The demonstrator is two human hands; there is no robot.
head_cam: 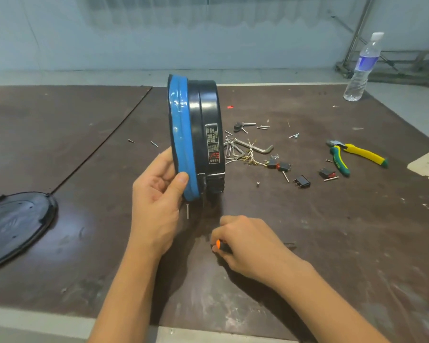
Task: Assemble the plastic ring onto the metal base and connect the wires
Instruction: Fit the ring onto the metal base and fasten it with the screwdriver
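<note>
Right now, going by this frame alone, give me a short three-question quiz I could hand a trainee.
1. True or false: the left hand holds the blue ring and black base upright, on edge.
2. What does the right hand grip? A. yellow-handled pliers B. an orange-tipped tool C. a water bottle
3. In a few words: what dark part lies flat near the left edge of the table?

Key: 1 true; 2 B; 3 the black cover.
</note>
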